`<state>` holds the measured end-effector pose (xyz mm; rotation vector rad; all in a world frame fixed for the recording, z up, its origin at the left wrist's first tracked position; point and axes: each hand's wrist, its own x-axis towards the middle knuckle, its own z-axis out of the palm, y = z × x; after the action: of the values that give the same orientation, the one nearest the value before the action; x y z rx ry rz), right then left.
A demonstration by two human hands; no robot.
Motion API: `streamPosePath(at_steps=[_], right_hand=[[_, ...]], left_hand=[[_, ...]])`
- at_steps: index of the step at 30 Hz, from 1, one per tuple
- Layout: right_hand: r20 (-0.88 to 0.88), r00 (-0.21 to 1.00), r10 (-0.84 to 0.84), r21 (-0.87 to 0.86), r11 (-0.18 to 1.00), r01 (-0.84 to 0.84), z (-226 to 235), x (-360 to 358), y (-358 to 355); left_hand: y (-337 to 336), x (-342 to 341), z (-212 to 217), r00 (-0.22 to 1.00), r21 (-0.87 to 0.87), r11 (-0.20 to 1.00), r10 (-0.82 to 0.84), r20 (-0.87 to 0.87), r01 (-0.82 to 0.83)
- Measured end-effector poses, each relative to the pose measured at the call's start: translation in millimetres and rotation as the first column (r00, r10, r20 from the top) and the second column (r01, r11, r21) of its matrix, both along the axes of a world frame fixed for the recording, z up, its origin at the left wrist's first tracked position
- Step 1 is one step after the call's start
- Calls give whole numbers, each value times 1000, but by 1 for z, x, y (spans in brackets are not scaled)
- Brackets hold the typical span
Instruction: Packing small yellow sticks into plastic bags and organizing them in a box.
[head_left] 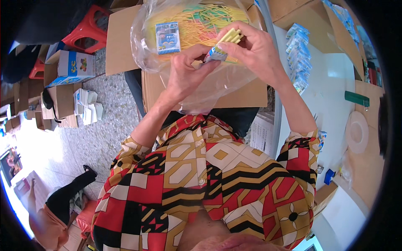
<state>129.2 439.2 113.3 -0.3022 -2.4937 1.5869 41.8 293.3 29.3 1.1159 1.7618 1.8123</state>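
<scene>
My left hand (184, 73) pinches a small blue-and-white packet (214, 54) above an open cardboard box. A bundle of thin pale-yellow sticks (231, 37) is in my right hand (257, 50), its lower end at the packet's mouth. How far the sticks reach into the packet is hidden by my fingers. Below both hands, a clear plastic bag (144, 50) lines the cardboard box (119, 39) and holds many loose yellow, orange, green and pink sticks (197, 27). Another flat blue-and-white packet (168, 38) lies on these sticks, left of my hands.
On the pale table (326, 79) to my right lies a row of blue-and-white packets (298, 58). Beyond it are a green tool (356, 98) and a white ring (357, 131). Left stand a red stool (83, 35) and a printed carton (75, 67). Another person (54, 213) is at lower left.
</scene>
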Motion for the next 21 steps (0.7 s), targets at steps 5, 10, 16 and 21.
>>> streamPosePath(at_steps=[5, 10, 16, 21], right_hand=[[-16, 1000, 17, 149, 989, -14, -9, -4, 8], [-96, 991, 91, -6, 996, -92, -19, -4, 12], [-197, 972, 130, -17, 991, -136, -34, 5, 12], [-175, 971, -165, -474, 878, 64, -47, 28, 13]], left_hand=[[-1, 0, 2, 956, -5, 993, -115, 271, 120], [3, 0, 9, 890, 32, 988, -151, 430, 152], [6, 1, 17, 850, 25, 982, -173, 498, 186], [17, 13, 28, 939, -30, 999, -5, 344, 16]])
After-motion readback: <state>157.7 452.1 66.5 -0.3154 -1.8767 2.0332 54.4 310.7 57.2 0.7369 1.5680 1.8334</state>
